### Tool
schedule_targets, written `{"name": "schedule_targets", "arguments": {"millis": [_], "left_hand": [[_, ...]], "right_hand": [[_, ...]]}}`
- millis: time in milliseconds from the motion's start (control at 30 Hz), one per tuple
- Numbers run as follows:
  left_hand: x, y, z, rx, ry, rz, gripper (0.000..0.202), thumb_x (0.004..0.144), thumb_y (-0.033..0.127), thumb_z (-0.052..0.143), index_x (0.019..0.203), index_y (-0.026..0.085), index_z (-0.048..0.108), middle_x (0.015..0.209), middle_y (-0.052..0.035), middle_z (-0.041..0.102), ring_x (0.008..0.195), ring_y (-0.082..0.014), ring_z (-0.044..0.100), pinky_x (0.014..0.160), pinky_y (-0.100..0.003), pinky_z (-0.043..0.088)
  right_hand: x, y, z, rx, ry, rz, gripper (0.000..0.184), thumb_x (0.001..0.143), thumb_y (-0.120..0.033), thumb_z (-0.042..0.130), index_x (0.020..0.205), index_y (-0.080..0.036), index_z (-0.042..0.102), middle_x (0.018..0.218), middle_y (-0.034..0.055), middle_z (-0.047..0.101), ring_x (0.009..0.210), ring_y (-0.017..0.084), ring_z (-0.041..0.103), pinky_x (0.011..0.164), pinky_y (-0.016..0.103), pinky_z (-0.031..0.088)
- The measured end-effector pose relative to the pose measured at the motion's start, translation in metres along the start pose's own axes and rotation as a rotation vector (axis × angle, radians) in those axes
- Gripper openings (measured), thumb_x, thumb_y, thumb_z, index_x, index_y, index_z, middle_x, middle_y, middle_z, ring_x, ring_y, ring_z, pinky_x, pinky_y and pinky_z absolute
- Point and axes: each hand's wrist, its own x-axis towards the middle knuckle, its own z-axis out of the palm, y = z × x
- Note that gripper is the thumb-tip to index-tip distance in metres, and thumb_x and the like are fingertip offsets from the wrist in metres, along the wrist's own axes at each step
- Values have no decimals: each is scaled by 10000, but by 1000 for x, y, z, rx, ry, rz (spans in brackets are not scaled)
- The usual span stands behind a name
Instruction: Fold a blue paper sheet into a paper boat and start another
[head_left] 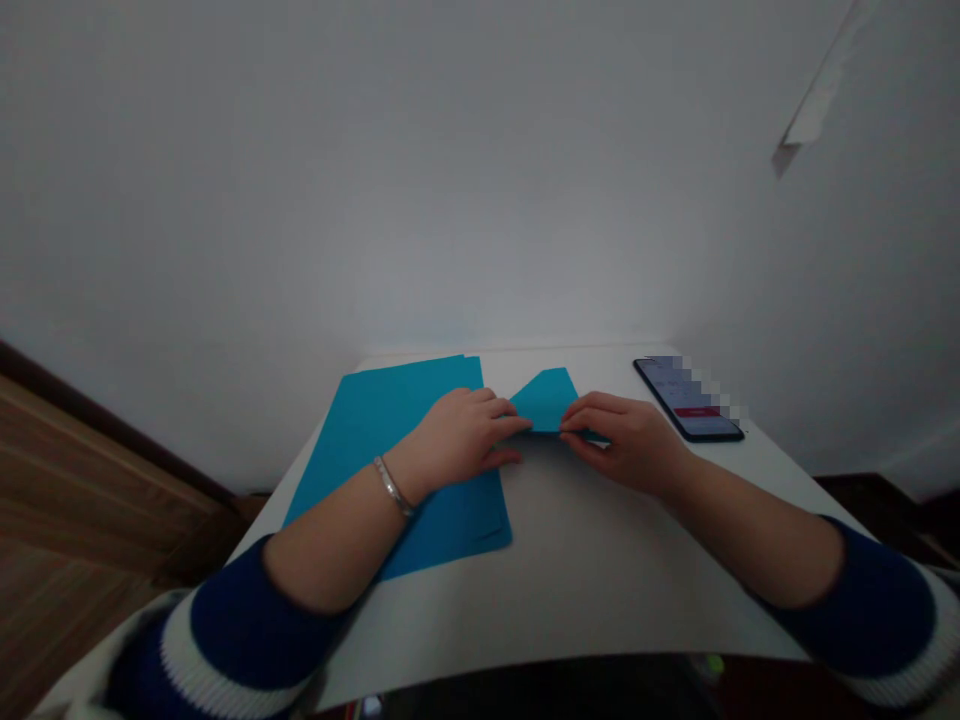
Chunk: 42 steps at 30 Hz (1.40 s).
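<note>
A small folded piece of blue paper [546, 396] lies on the white table [585, 560] between my hands. My left hand [459, 438], with a silver bracelet on the wrist, pinches the paper's near left edge, its fingers closed. My right hand [626, 440] pinches the near right edge in the same way. The lower part of the folded paper is hidden behind my fingers.
A stack of blue paper sheets [382, 420] lies flat under my left forearm. A black phone [688, 398] with a lit screen rests at the table's far right. A white wall stands just behind the table. Wooden floor shows at the left.
</note>
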Motion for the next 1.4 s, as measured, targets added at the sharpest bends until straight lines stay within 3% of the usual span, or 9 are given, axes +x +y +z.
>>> {"name": "schedule_targets", "arguments": {"millis": [100,200,367,633,800,867,967,1200,1400], "left_hand": [[0,-1,4,54,-41,-53,201,911,238,530,1075,251,646,1035,-35,674,896,-212,621,682,-299,457],[-3,-4,7,32,-26,-175,200,899,177,508,1046,213,639,1000,-46,681,852,-199,643,665,-281,467],[-7,-9,8,-170,11,-200,260,878,152,526,1115,222,604,1085,-37,669,976,-194,635,791,-276,488],[-4,-18,19,-200,-2,-108,256,914,135,473,1074,219,655,1148,-46,672,1119,-219,586,1004,-393,412],[-4,-15,16,-256,3,-155,295,932,202,469,1192,203,609,1170,-68,662,1078,-227,600,936,-374,454],[-4,-11,11,-315,-18,-88,326,913,367,539,1194,219,611,1184,-67,652,1095,-235,587,952,-373,442],[-3,-3,6,-330,-62,-32,553,816,519,634,1276,221,560,1317,-89,571,1177,-262,536,1006,-390,403],[-4,4,6,-250,-110,-20,640,783,542,656,1325,230,516,1359,-93,529,1197,-282,506,1026,-417,367],[-4,6,6,-224,-74,-9,573,808,517,630,1282,206,545,1317,-106,547,1163,-276,516,1022,-415,370]], "right_hand": [[1,3,-2,129,-86,-29,160,856,-270,591,992,-208,648,984,51,693,874,151,647,767,276,512],[-1,13,-5,123,-193,-21,438,788,-330,665,1202,-215,580,1171,82,651,1044,202,610,891,346,492],[-7,32,-2,14,-337,-5,595,740,-223,642,1322,-218,518,1353,102,544,1216,254,503,1031,436,392],[-5,29,-3,2,-510,-44,449,817,-452,613,1227,-270,632,1327,82,574,1165,267,537,981,450,419],[-2,19,-8,-105,-540,2,457,820,-513,586,1182,-246,663,1234,82,630,1088,277,568,927,441,456],[0,16,-9,-125,-540,37,473,806,-525,594,1160,-223,673,1181,91,651,1058,276,577,906,432,470],[2,13,-9,-136,-540,70,464,787,-517,615,1111,-193,690,1118,99,669,1022,268,587,884,408,482],[7,7,-10,-153,-541,71,402,778,-494,632,1049,-203,693,1049,100,671,970,271,605,833,416,489],[10,2,-10,-91,-521,3,431,805,-460,616,1172,-237,648,1095,96,652,1004,271,580,843,425,476]]}}
